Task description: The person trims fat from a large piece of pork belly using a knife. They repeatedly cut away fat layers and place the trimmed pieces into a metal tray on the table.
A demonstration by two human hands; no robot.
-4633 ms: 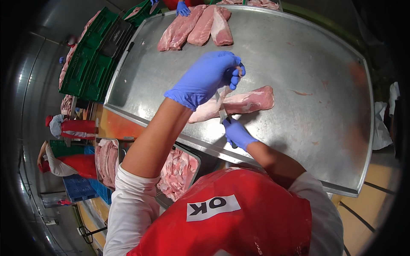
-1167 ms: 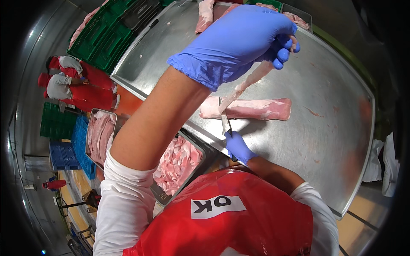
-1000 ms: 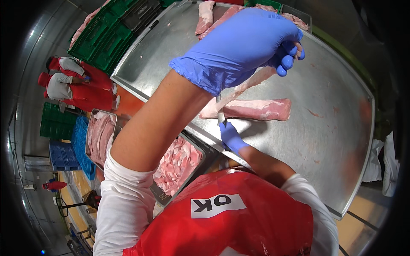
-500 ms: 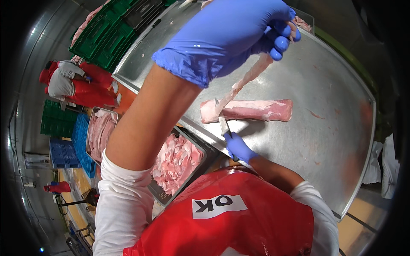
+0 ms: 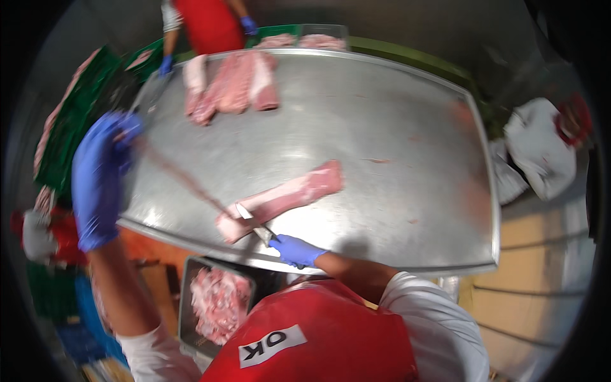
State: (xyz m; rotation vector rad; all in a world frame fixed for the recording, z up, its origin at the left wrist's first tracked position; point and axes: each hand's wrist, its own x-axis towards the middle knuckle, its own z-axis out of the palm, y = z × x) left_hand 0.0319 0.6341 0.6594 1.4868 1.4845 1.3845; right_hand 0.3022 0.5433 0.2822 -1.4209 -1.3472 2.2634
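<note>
The loin (image 5: 299,193) lies slantwise on the table (image 5: 407,223), nearer its near edge than its far one and left of its middle. The right hand (image 5: 294,250), gloved in blue, is just inside the table's near edge, its fingers wrapped around the handle of a knife (image 5: 261,232). The blade slants away from that hand, across the loin's left end. A thin strip (image 5: 181,178) of meat runs from there, beside the blade, up and left over the table. The left hand (image 5: 102,178), also gloved in blue, is raised at the table's left edge, its fingers curled together on the strip's far end; motion blurs both.

Other cuts (image 5: 232,83) lie side by side at the table's far edge, left of its middle. Beyond that edge stands a co-worker in a red apron (image 5: 210,25), one gloved hand (image 5: 166,65) at the table's far left corner. Small scraps (image 5: 379,160) are scattered right of the table's middle. A grey bin (image 5: 184,312) of pale pink trimmings (image 5: 219,305) stands below the table's near edge, toward its left. Green crates (image 5: 79,127) stand past the table's left edge, and a white bundle (image 5: 541,149) is past its right edge.
</note>
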